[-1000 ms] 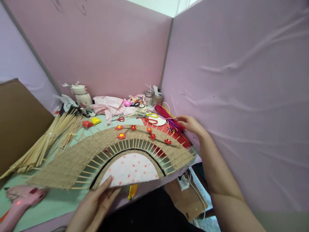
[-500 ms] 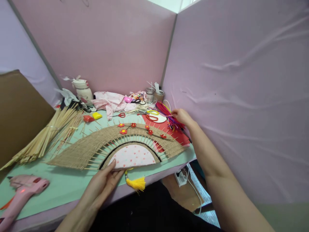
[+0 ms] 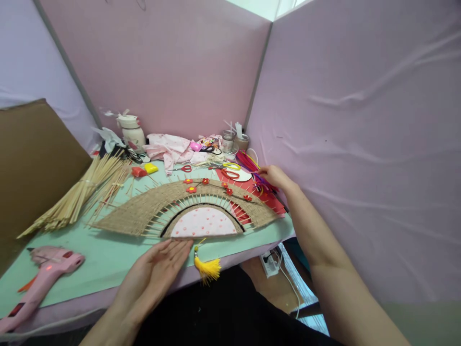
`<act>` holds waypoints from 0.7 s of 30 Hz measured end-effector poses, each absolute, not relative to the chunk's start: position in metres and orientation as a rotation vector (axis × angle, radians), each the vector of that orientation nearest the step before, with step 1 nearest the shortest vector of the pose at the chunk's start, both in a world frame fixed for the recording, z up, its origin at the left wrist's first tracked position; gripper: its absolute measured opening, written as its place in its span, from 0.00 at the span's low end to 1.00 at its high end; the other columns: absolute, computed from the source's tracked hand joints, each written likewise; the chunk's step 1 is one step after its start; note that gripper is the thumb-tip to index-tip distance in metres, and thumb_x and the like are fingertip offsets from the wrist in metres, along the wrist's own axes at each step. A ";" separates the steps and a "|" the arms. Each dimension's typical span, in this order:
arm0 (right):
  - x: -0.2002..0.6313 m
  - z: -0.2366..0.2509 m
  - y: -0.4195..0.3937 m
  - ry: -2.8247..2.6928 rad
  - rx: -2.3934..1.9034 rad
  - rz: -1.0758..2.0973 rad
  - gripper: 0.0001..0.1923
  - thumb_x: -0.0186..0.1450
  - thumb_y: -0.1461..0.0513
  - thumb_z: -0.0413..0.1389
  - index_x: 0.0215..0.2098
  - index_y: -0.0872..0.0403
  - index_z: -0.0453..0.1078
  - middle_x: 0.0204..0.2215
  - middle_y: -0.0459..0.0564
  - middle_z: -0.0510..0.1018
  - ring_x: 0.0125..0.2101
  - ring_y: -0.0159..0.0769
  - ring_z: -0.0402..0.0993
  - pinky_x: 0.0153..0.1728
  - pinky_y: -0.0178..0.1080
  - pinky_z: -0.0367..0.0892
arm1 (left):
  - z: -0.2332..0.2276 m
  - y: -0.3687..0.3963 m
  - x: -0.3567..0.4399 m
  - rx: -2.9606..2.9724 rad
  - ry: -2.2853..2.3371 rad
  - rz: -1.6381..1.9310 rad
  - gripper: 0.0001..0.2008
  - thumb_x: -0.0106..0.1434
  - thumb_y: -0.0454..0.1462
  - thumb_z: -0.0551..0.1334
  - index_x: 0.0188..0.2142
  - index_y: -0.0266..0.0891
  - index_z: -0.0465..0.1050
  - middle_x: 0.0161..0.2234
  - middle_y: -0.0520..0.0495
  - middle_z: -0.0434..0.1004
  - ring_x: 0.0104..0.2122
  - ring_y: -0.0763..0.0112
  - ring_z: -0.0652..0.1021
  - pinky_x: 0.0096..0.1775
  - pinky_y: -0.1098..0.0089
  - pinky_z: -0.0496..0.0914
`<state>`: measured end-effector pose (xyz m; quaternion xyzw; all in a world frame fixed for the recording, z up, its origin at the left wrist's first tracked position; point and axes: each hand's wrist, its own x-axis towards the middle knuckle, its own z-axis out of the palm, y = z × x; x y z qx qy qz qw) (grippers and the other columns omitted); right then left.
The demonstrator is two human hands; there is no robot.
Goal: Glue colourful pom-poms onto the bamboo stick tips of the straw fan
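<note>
Woven straw fan [image 3: 144, 211], fabric half-moon [image 3: 203, 225]

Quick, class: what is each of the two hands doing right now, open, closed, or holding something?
Left hand: open, flat on the table edge by the woven fan, holding nothing.
Right hand: at the pipe cleaners; grip cannot be told.

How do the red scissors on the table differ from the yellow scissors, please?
The red scissors lie left of the yellow scissors, on the bare green table by the pink cloth. The yellow scissors lie farther right, next to the white disc and nearer the right hand. The red pair looks smaller. Both lie flat, untouched.
</note>
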<state>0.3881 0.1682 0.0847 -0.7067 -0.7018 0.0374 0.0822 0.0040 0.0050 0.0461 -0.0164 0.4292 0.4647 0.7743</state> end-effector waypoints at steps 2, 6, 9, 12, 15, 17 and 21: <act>0.391 0.084 0.171 -2.117 -2.112 0.088 0.15 0.66 0.64 0.53 0.47 0.55 0.78 0.41 0.54 0.84 0.37 0.36 0.77 0.36 0.32 0.63 | 0.046 0.001 0.001 -0.003 0.941 0.972 0.32 0.64 0.29 0.54 0.67 0.23 0.51 0.55 0.23 0.72 0.54 0.51 0.77 0.49 0.63 0.78; 0.395 0.080 0.182 -2.186 -2.090 0.080 0.15 0.66 0.65 0.52 0.45 0.54 0.79 0.41 0.53 0.84 0.36 0.36 0.77 0.36 0.32 0.63 | 0.049 -0.019 -0.004 0.072 0.986 0.911 0.31 0.63 0.28 0.55 0.65 0.23 0.54 0.55 0.25 0.73 0.54 0.53 0.77 0.51 0.64 0.76; 0.391 0.078 0.196 -2.264 -2.102 0.038 0.15 0.66 0.65 0.52 0.45 0.53 0.79 0.42 0.53 0.84 0.38 0.36 0.78 0.38 0.32 0.64 | 0.054 -0.032 0.000 0.139 0.919 0.792 0.30 0.62 0.28 0.58 0.63 0.26 0.59 0.57 0.28 0.73 0.57 0.54 0.75 0.56 0.63 0.72; 0.384 0.075 0.213 -2.385 -2.144 -0.004 0.14 0.65 0.66 0.53 0.44 0.53 0.80 0.43 0.54 0.83 0.41 0.37 0.77 0.38 0.33 0.64 | 0.057 -0.035 0.014 0.264 0.789 0.719 0.26 0.59 0.30 0.63 0.58 0.28 0.67 0.56 0.30 0.74 0.58 0.52 0.74 0.58 0.62 0.69; 0.380 0.071 0.227 -2.459 -2.177 0.008 0.12 0.62 0.67 0.58 0.40 0.52 0.81 0.40 0.54 0.84 0.39 0.39 0.78 0.38 0.34 0.65 | 0.061 -0.027 0.034 0.414 0.732 0.679 0.20 0.58 0.33 0.66 0.51 0.30 0.73 0.53 0.31 0.77 0.56 0.53 0.75 0.56 0.63 0.70; 0.381 0.068 0.232 -2.501 -2.200 0.023 0.10 0.59 0.67 0.60 0.36 0.51 0.82 0.36 0.54 0.84 0.38 0.40 0.77 0.38 0.34 0.65 | 0.064 -0.019 0.048 0.494 0.734 0.657 0.16 0.58 0.33 0.66 0.46 0.33 0.75 0.50 0.34 0.79 0.51 0.57 0.78 0.51 0.66 0.72; 0.386 0.063 0.232 -2.577 -2.204 0.027 0.06 0.58 0.66 0.62 0.32 0.52 0.81 0.34 0.55 0.83 0.40 0.42 0.76 0.39 0.35 0.64 | 0.067 -0.003 0.076 0.592 0.726 0.621 0.09 0.58 0.32 0.66 0.40 0.37 0.76 0.42 0.41 0.81 0.39 0.68 0.81 0.41 0.72 0.72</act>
